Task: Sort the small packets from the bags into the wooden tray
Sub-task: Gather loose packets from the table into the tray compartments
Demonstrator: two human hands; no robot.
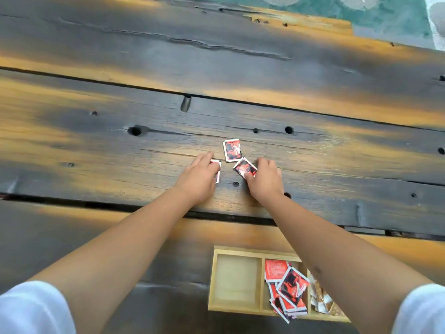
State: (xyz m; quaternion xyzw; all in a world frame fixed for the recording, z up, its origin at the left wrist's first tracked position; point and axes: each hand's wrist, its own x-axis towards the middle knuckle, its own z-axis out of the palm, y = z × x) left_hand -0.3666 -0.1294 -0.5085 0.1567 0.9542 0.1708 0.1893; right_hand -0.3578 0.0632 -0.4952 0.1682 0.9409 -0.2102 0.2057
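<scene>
1. My left hand (pixel 199 177) lies palm down on the table (pixel 96 145), fingers curled over a red-and-black packet (pixel 218 171); only its right edge shows, so I cannot tell whether I grip it or just press it.
2. My right hand (pixel 265 180) rests flat beside it, thumb and fingertips touching a second packet (pixel 245 167), which lies tilted on the wood and is not lifted.
3. A third packet (pixel 232 150) lies free just beyond both hands, touching neither.
4. The packets are red, black and white with a dark figure; the writing is too small and blurred to read.
5. The tray (pixel 237 249) sits near me, under my right forearm. Its left compartment is bare, the middle holds a heap of red packets (pixel 286 288), some spilling over the near rim, and the right holds pale brownish packets (pixel 323 302).
6. White sleeves (pixel 33 309) cover my upper arms.
</scene>
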